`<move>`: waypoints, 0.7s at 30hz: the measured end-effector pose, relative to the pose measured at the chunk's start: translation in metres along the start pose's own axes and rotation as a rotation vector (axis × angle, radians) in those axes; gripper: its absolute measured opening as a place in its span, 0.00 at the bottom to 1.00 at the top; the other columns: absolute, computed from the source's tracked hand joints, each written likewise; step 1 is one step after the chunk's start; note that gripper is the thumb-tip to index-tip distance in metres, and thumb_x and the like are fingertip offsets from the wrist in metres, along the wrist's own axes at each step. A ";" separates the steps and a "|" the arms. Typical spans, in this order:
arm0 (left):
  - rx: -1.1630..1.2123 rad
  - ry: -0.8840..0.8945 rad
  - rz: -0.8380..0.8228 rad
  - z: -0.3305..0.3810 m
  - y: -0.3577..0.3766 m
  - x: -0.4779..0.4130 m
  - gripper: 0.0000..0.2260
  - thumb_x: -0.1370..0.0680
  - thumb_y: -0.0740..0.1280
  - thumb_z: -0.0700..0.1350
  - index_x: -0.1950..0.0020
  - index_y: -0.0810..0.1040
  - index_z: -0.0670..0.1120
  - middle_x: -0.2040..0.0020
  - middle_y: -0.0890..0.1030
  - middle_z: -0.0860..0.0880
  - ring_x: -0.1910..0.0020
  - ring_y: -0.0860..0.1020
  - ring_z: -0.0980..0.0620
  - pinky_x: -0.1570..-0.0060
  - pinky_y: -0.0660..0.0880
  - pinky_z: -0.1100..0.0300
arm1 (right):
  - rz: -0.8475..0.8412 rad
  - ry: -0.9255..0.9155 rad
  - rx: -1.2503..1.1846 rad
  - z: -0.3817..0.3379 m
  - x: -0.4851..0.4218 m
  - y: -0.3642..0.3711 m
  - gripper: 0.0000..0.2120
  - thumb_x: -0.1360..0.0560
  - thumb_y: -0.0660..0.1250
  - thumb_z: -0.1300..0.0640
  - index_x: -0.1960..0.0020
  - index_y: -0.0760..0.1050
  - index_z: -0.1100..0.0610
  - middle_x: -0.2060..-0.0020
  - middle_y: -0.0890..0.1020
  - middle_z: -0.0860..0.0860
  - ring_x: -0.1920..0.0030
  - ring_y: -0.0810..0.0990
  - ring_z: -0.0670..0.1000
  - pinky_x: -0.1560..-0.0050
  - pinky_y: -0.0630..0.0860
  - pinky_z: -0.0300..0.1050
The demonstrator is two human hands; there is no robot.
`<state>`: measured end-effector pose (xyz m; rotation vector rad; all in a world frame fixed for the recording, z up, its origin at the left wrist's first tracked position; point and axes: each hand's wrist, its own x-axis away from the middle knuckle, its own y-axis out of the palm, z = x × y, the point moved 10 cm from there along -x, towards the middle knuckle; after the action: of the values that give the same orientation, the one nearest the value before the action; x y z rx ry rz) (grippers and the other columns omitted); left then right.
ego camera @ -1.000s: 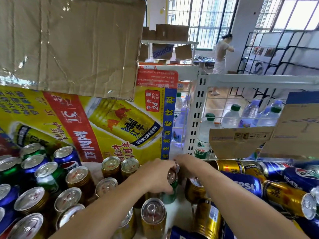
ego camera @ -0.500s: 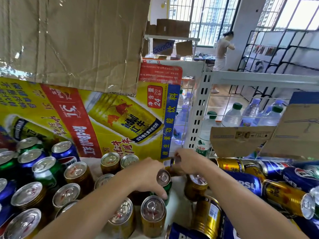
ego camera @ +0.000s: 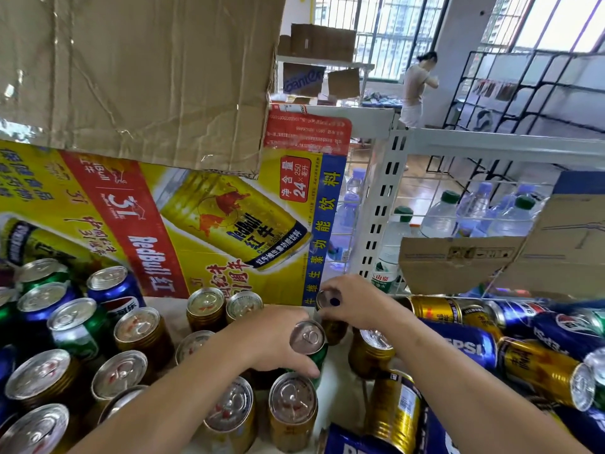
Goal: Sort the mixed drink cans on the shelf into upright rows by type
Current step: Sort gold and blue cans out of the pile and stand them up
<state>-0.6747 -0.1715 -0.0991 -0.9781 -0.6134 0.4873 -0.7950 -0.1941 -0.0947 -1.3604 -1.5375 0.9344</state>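
Green body, silver lid: the green can point(ego camera: 307, 338) is gripped round its top by the left hand point(ego camera: 270, 339), fingers curled; it is held upright at the middle of the shelf point(ego camera: 339, 399). Whether its base is touching the shelf cannot be told. Just behind it, a gold can point(ego camera: 334, 329) is grasped at the rim by the right hand point(ego camera: 358, 306), thumb laid over the lid. Upright gold cans point(ego camera: 206, 308) are seen around both hands. Upright green and blue cans point(ego camera: 78, 326) are grouped far left. Lying Pepsi and gold cans point(ego camera: 465, 347) are piled at right. A Red Bull carton point(ego camera: 196, 224) is stood at the back.
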 end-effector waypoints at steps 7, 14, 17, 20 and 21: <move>-0.032 -0.009 -0.024 0.004 0.001 -0.001 0.27 0.33 0.73 0.65 0.40 0.71 0.56 0.42 0.75 0.57 0.45 0.74 0.54 0.48 0.74 0.56 | -0.047 0.076 0.003 0.013 0.009 0.009 0.31 0.27 0.71 0.57 0.27 0.64 0.52 0.33 0.71 0.52 0.35 0.71 0.55 0.37 0.70 0.48; -0.012 0.002 -0.004 0.005 -0.001 0.003 0.26 0.33 0.74 0.64 0.40 0.71 0.56 0.41 0.75 0.57 0.48 0.73 0.55 0.54 0.70 0.59 | -0.082 0.150 -0.039 0.013 0.003 0.021 0.37 0.28 0.69 0.64 0.24 0.59 0.48 0.28 0.67 0.54 0.31 0.69 0.56 0.34 0.70 0.48; -0.034 -0.005 0.020 0.003 -0.003 0.007 0.26 0.33 0.73 0.65 0.40 0.71 0.56 0.46 0.75 0.57 0.50 0.72 0.55 0.56 0.67 0.60 | -0.045 0.175 -0.164 0.015 0.003 0.017 0.36 0.31 0.70 0.63 0.26 0.60 0.51 0.37 0.75 0.53 0.44 0.76 0.55 0.53 0.76 0.43; -0.046 -0.002 0.051 0.003 -0.005 0.006 0.26 0.34 0.73 0.65 0.42 0.72 0.55 0.48 0.75 0.58 0.49 0.74 0.54 0.56 0.68 0.59 | -0.034 0.189 -0.079 0.008 0.000 0.020 0.28 0.28 0.64 0.68 0.31 0.58 0.57 0.46 0.75 0.58 0.53 0.76 0.57 0.64 0.68 0.42; -0.041 0.003 0.060 0.002 -0.005 0.006 0.26 0.35 0.74 0.65 0.43 0.72 0.55 0.47 0.76 0.57 0.48 0.75 0.53 0.56 0.69 0.59 | -0.012 0.191 -0.055 0.006 -0.002 0.020 0.25 0.27 0.62 0.70 0.33 0.58 0.58 0.45 0.75 0.59 0.53 0.76 0.57 0.61 0.67 0.44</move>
<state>-0.6715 -0.1688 -0.0927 -1.0383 -0.5950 0.5277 -0.7932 -0.1939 -0.1158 -1.4347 -1.4327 0.7369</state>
